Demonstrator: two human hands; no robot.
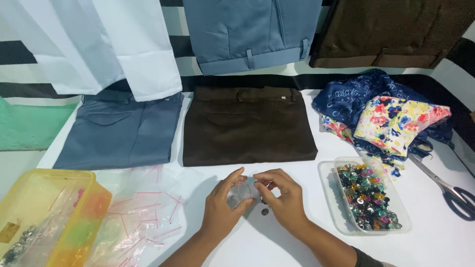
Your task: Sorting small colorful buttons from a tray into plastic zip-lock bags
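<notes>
Both hands met over the worktop point(277, 247): my left hand point(221, 210) and right hand point(283, 200) pinched a small clear bag point(241, 194) open, one button point(265, 211) lying just beneath; filling seemed underway, needing another button picked up.

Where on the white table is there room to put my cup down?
Bare white table lies in front of the hands, between the left hand and the clear tray of shiny buttons. Another patch sits right of that tray, below the scissors. It is crowded by the little plastic bags and the yellow box.
</notes>
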